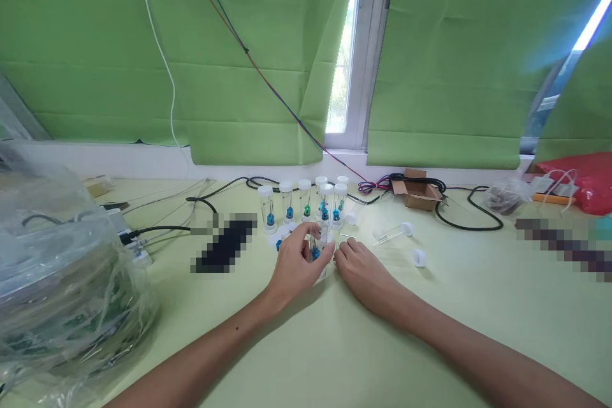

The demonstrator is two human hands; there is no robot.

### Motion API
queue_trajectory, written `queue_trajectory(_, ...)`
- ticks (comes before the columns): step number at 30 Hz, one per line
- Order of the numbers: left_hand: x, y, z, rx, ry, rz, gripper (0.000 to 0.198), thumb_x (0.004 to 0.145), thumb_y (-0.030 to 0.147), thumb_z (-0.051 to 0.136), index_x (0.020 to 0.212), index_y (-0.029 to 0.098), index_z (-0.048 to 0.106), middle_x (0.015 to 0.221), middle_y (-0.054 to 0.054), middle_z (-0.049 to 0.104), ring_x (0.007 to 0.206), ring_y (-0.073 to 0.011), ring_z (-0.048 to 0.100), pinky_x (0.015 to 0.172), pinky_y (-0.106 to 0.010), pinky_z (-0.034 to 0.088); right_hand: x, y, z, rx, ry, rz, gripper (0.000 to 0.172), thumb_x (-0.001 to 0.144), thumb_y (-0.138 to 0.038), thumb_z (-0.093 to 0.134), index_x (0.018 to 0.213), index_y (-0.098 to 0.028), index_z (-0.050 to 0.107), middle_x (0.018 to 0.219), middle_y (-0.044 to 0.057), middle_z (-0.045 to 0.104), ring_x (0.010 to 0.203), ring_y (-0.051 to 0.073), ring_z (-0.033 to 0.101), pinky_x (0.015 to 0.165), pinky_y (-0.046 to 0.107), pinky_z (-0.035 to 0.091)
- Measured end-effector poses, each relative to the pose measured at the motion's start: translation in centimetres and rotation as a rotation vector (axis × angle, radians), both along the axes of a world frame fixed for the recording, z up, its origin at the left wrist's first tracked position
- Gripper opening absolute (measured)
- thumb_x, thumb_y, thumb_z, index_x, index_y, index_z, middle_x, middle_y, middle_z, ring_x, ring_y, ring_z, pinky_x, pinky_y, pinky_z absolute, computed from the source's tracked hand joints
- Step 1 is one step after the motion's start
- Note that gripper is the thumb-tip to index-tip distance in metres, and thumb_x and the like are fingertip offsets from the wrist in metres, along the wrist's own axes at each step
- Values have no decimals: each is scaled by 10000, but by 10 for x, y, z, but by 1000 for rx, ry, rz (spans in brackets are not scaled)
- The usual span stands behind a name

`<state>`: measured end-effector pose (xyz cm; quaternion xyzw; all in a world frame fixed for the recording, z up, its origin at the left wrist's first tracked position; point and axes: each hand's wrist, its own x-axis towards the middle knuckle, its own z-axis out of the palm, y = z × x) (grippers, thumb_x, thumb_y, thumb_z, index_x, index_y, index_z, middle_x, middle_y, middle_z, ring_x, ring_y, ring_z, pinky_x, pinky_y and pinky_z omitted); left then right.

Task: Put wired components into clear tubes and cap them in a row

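My left hand [299, 258] is closed around a clear tube [316, 248] with a small blue piece inside, holding it upright at the table. Just to its right, my right hand [361, 271] has its fingers curled together low beside the tube; what they pinch, if anything, is hidden. A thin metal-looking rod [348, 236] shows by the right fingertips. Behind the hands stand several white-capped clear tubes [266, 207], most with blue pieces inside and one with a green piece [306, 210]. Another clear tube [394, 231] lies on its side to the right, near a loose white cap [419, 258].
A large plastic-wrapped bundle [71, 287] fills the left side of the table [329, 344]. Black cables [478, 228] and a small open cardboard box [418, 192] lie at the back. A red plastic bag [595, 185] sits far right. Green blinds [248, 102] hang behind.
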<state>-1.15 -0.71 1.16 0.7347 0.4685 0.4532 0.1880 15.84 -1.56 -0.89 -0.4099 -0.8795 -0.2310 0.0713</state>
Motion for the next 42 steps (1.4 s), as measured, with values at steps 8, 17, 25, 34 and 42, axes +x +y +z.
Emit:
queue_trajectory(8, 0, -2, 3, -18, 25, -15, 272, 832, 440, 586, 971, 213, 530, 664, 53, 498, 472, -87, 383, 489, -229, 329, 10, 3, 19, -58, 484, 58, 179, 919, -66, 423, 809, -183, 501, 806, 74, 567, 760, 217, 512, 661, 340, 450)
queue_trajectory(17, 4, -6, -3, -37, 126, -110, 201, 868, 405, 542, 914, 212, 568, 591, 50, 508, 494, -109, 415, 496, -232, 319, 24, 2, 34, 208, 1084, 288, 102, 960, -124, 434, 944, -218, 473, 885, 46, 535, 811, 176, 535, 679, 329, 478)
queue_trajectory(25, 0, -7, 2, 177, 292, -41, 189, 887, 371, 530, 957, 209, 598, 731, 8, 601, 572, -126, 486, 548, -249, 347, 19, -1, 25, 131, 1122, 470, 154, 973, -94, 400, 1018, -219, 478, 944, 59, 558, 760, 142, 584, 596, 291, 523)
queue_trajectory(34, -16, 7, 7, 408, 488, 236, 283, 906, 342, 506, 1159, 250, 593, 1037, -59, 669, 712, -161, 625, 557, -249, 385, 19, -5, 30, 93, 983, 400, 209, 980, -80, 363, 976, -231, 507, 822, 23, 535, 669, 128, 521, 609, 266, 469)
queue_trajectory(42, -20, 13, 7, 441, 610, 269, 266, 918, 307, 474, 1147, 276, 608, 1026, -63, 656, 618, -145, 581, 481, -256, 264, 18, -1, 28, 46, 881, 330, 214, 983, -92, 337, 1014, -230, 498, 857, 36, 527, 684, 137, 498, 613, 257, 453)
